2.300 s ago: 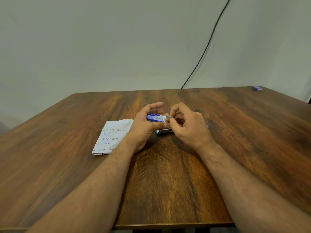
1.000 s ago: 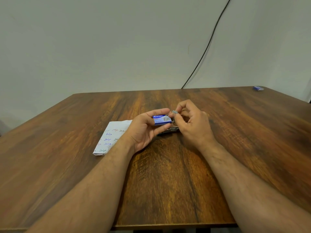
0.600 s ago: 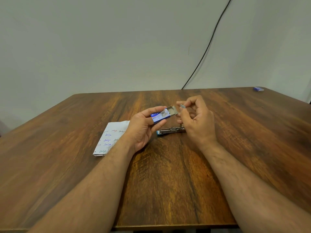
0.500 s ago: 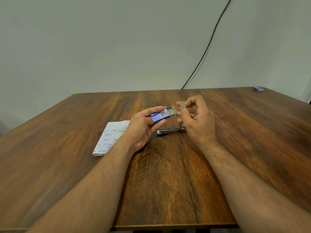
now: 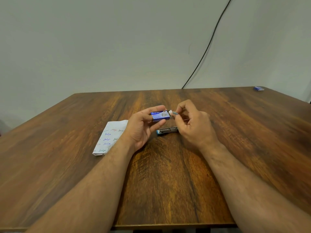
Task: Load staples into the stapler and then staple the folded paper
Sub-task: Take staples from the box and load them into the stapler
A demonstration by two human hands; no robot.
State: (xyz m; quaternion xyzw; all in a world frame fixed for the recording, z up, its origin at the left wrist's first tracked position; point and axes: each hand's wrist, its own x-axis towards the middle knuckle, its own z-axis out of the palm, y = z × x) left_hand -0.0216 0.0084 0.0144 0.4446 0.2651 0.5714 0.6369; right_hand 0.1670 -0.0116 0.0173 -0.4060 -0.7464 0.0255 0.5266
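My left hand (image 5: pixel 143 126) holds a small blue staple box (image 5: pixel 160 115) above the table, its flap open toward the right. My right hand (image 5: pixel 193 125) pinches a short silver strip of staples (image 5: pixel 175 113) between thumb and forefinger, right at the box's open end. Below the hands the stapler (image 5: pixel 166 131) lies on the table with its metal staple channel exposed and a blue end at the left. The folded paper (image 5: pixel 111 137), white with coloured handwriting, lies flat to the left, partly under my left wrist.
The wooden table (image 5: pixel 67 165) stretches wide around the hands, its front edge near the bottom of the view. A second small blue box (image 5: pixel 258 88) sits at the far right corner. A black cable (image 5: pixel 207 47) runs down the wall behind the table.
My right hand drew a strip of staples out of the box and lifted it; the box flap came open. Both hands rose off the stapler, which now shows between them.
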